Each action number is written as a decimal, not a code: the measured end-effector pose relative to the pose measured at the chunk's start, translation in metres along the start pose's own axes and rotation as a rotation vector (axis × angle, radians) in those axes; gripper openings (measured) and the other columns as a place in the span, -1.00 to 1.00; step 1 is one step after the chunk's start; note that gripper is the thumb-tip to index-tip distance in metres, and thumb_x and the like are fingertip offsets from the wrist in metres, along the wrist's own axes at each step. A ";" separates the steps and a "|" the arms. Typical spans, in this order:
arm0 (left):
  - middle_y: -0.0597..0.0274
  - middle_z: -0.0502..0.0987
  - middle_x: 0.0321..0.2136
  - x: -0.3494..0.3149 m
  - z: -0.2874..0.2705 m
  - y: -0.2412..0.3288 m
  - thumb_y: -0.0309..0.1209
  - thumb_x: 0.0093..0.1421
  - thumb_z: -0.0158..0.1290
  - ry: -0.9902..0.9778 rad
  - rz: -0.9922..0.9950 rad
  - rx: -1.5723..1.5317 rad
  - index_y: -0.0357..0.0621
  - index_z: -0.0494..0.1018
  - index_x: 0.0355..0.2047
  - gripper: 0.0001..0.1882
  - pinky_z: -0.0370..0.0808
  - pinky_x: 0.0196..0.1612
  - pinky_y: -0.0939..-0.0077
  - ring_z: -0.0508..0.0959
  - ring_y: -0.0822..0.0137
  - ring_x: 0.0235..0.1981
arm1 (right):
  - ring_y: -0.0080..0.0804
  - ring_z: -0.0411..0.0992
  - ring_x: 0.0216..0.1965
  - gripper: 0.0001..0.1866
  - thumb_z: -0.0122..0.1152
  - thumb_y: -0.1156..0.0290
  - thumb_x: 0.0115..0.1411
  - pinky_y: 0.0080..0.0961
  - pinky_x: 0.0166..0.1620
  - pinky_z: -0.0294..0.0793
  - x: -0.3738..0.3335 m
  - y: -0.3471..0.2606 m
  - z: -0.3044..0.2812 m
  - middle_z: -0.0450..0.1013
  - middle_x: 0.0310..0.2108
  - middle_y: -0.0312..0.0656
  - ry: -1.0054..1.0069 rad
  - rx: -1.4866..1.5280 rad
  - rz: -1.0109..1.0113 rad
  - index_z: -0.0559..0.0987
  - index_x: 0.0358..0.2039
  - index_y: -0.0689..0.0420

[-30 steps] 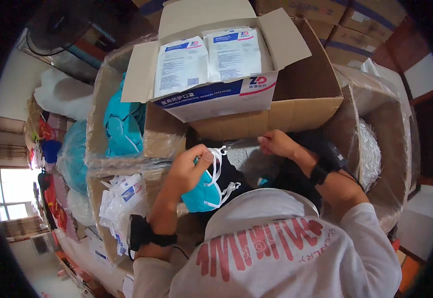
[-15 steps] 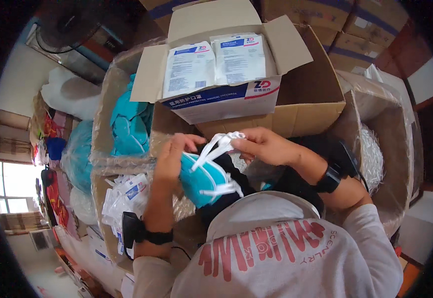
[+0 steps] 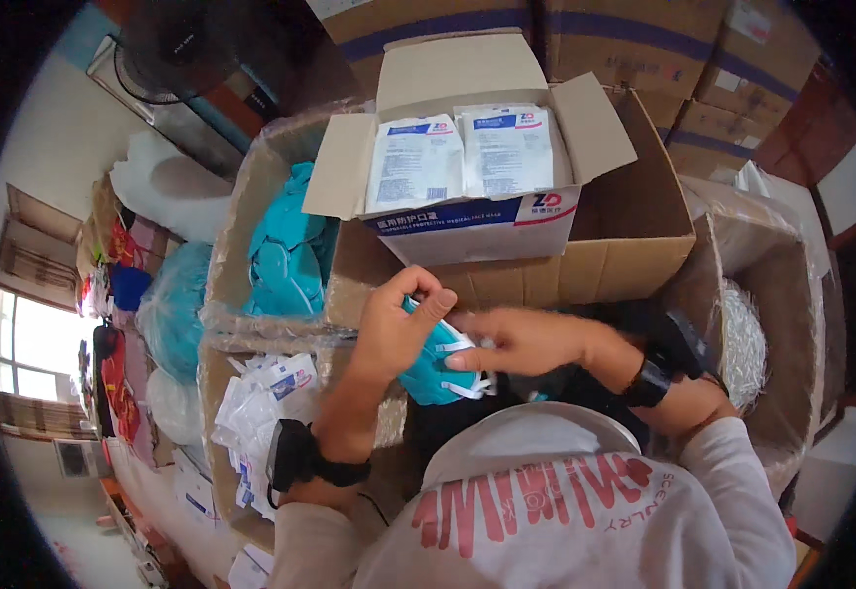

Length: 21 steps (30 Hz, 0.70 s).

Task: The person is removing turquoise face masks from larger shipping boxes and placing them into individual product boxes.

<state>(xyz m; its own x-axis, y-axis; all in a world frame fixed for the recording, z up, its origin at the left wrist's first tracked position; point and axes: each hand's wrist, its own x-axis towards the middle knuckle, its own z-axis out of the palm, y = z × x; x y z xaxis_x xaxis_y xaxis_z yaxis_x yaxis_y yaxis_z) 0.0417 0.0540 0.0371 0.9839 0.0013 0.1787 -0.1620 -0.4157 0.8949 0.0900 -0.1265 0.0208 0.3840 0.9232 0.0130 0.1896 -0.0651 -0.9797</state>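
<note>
A teal face mask point(image 3: 428, 385) with white straps is held in front of my chest. My left hand point(image 3: 400, 319) is closed on its upper left edge, thumb on top. My right hand point(image 3: 526, 341) comes in from the right, its thumb and fingers closed on the mask's right side by the white straps. Part of the mask is hidden behind both hands. Just beyond them stands an open white and blue box point(image 3: 477, 242) with two rows of white packets, the left packet point(image 3: 414, 162) and the right packet point(image 3: 508, 152) in front.
A carton at the left holds loose teal masks point(image 3: 285, 260). Nearer, another contains small white printed packets point(image 3: 263, 398). The right carton point(image 3: 791, 393) holds a bundle of thin white strips point(image 3: 742, 344). Teal-filled plastic bags point(image 3: 177, 304) stand far left. Stacked cartons point(image 3: 624, 44) rise behind.
The straps were pulled up between both hands; now my right hand has come down onto the mask's right side. The mask is turned and partly covered. The view has shifted slightly.
</note>
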 end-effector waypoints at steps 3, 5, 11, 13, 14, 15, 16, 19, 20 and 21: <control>0.35 0.34 -0.66 -0.003 -0.006 -0.007 -0.19 0.15 -0.02 0.024 -0.121 0.075 -0.21 0.35 -0.59 -0.66 0.27 -0.46 0.63 0.29 0.54 -0.56 | -0.28 0.32 -0.26 -0.79 0.02 0.32 0.15 -0.42 -0.26 0.30 -0.004 0.004 0.010 0.32 -0.27 -0.07 -0.010 -0.037 0.159 0.39 -0.43 0.24; 0.33 0.35 -0.67 -0.007 -0.003 -0.025 -0.11 0.17 -0.08 0.105 -0.205 0.069 -0.23 0.34 -0.62 -0.58 0.27 -0.47 0.61 0.30 0.52 -0.58 | -0.21 0.29 -0.21 -0.84 -0.01 0.39 0.15 -0.38 -0.20 0.29 -0.002 0.012 0.011 0.30 -0.24 -0.07 0.188 -0.278 -0.186 0.40 -0.43 0.23; 0.42 0.26 -0.71 0.004 0.026 -0.037 0.02 0.22 -0.26 0.227 -0.451 -0.256 -0.10 0.25 -0.73 -0.47 0.19 -0.57 0.55 0.23 0.55 -0.63 | -0.20 0.29 -0.45 -0.78 -0.16 0.44 0.20 -0.40 -0.26 0.29 0.033 -0.029 0.027 0.32 -0.52 -0.15 0.245 -0.066 -0.514 0.32 -0.56 0.24; 0.42 0.26 -0.72 0.021 0.029 -0.042 -0.02 0.22 -0.24 0.376 -0.276 -0.318 -0.12 0.25 -0.73 -0.48 0.17 -0.60 0.54 0.21 0.55 -0.65 | -0.28 0.28 -0.48 -0.78 -0.14 0.43 0.20 -0.42 -0.31 0.28 0.041 -0.036 0.029 0.32 -0.54 -0.17 0.360 0.270 -0.360 0.31 -0.56 0.24; 0.40 0.26 -0.72 0.029 0.025 -0.042 -0.06 0.23 -0.24 0.404 -0.236 -0.204 -0.16 0.26 -0.71 -0.50 0.17 -0.61 0.52 0.21 0.54 -0.66 | -0.32 0.27 -0.49 -0.78 -0.13 0.43 0.20 -0.43 -0.34 0.28 0.045 -0.038 0.030 0.32 -0.54 -0.18 0.413 0.440 -0.281 0.31 -0.56 0.24; 0.38 0.26 -0.73 0.038 0.021 -0.033 -0.11 0.23 -0.23 0.438 -0.206 -0.084 -0.20 0.28 -0.70 -0.51 0.17 -0.63 0.49 0.21 0.54 -0.67 | -0.33 0.26 -0.60 -0.74 -0.19 0.36 0.20 -0.42 -0.45 0.28 0.045 -0.036 0.035 0.28 -0.67 -0.18 0.503 0.216 -0.394 0.32 -0.57 0.22; 0.20 0.38 -0.69 0.042 0.011 -0.010 -0.17 0.24 -0.24 0.458 -0.098 0.119 -0.31 0.34 -0.62 -0.54 0.24 -0.58 0.37 0.32 0.38 -0.65 | -0.38 0.27 -0.58 -0.75 -0.18 0.37 0.20 -0.47 -0.45 0.27 0.046 -0.043 0.035 0.31 -0.63 -0.22 0.467 0.118 -0.394 0.34 -0.56 0.21; -0.09 0.48 -0.51 0.075 -0.035 -0.075 -0.17 0.25 -0.26 0.771 0.170 0.379 -0.40 0.41 -0.44 -0.53 0.32 -0.39 0.30 0.42 0.11 -0.50 | -0.46 0.30 -0.53 -0.77 -0.16 0.35 0.19 -0.50 -0.43 0.27 0.039 -0.079 0.072 0.39 -0.54 -0.26 0.303 0.118 -0.599 0.40 -0.49 0.19; -0.14 0.48 -0.45 0.080 -0.067 -0.102 -0.14 0.25 -0.27 0.953 0.219 0.564 -0.41 0.42 -0.39 -0.51 0.34 -0.32 0.30 0.43 0.05 -0.46 | -0.44 0.31 -0.53 -0.77 -0.15 0.33 0.18 -0.48 -0.42 0.29 0.033 -0.080 0.082 0.39 -0.54 -0.22 0.248 0.151 -0.662 0.40 -0.47 0.19; -0.11 0.48 -0.46 0.092 -0.081 -0.092 -0.11 0.25 -0.28 0.940 -0.025 0.412 -0.41 0.41 -0.37 -0.48 0.33 -0.30 0.31 0.43 0.06 -0.45 | -0.41 0.32 -0.53 -0.77 -0.14 0.31 0.16 -0.45 -0.41 0.30 0.017 -0.079 0.084 0.39 -0.53 -0.19 0.257 0.136 -0.689 0.41 -0.45 0.19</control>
<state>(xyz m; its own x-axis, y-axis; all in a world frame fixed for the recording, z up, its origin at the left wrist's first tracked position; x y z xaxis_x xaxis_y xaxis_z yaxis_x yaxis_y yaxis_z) 0.1407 0.1665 0.0044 0.5008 0.6525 0.5687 0.0704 -0.6856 0.7246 0.0053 -0.0739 0.0815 0.4210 0.6191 0.6629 0.3565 0.5591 -0.7485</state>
